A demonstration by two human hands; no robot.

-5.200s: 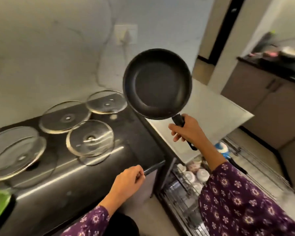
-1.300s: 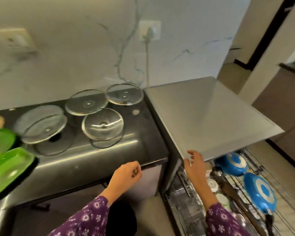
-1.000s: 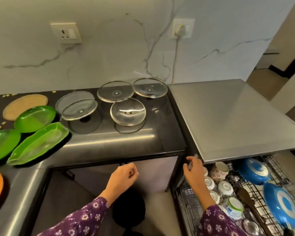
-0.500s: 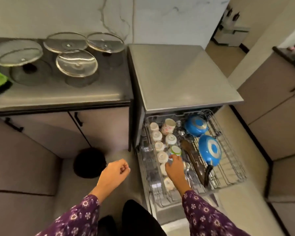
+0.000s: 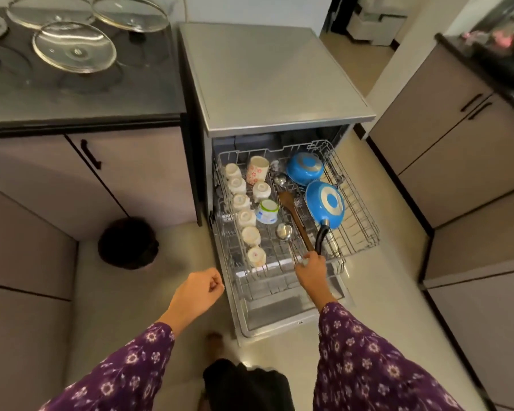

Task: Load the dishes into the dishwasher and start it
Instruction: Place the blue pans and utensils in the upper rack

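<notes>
Head view: the fingers point(image 5: 306, 257) of the right hand point(image 5: 310, 269) sit at the front edge of the top rack point(image 5: 365, 232), low in the middle of the frame. They bend down over the wire where the ends of the long tools meet. The back of the hand hides them, so I cannot tell if they hold the wire, a handle, or nothing. The right arm reaches straight out from the lower right in a purple flowered sleeve point(image 5: 365, 360).

The fingers point(image 5: 215, 284) of the left hand point(image 5: 198, 293) are curled together in a loose fist with nothing in it. That hand hangs over the floor point(image 5: 116, 292), just left of the dishwasher door point(image 5: 279, 310).

The rack is slid out of the dishwasher point(image 5: 267, 78), in the middle of the frame. Down its left side runs a row of little white cups point(image 5: 244, 203), upside down. Beside them are a flowered mug point(image 5: 257, 173) and a cup with a green rim point(image 5: 267, 212). In the middle lie a wooden spoon point(image 5: 294, 215) and a metal spoon point(image 5: 284, 231). On the right side a blue pan point(image 5: 325, 204) leans with its black handle toward the right hand, and a blue pot point(image 5: 304, 172) sits behind it.

Glass lids point(image 5: 73, 47) rest on the table point(image 5: 80, 99) in the upper left. A black bin point(image 5: 128, 243) stands on the floor below it.
</notes>
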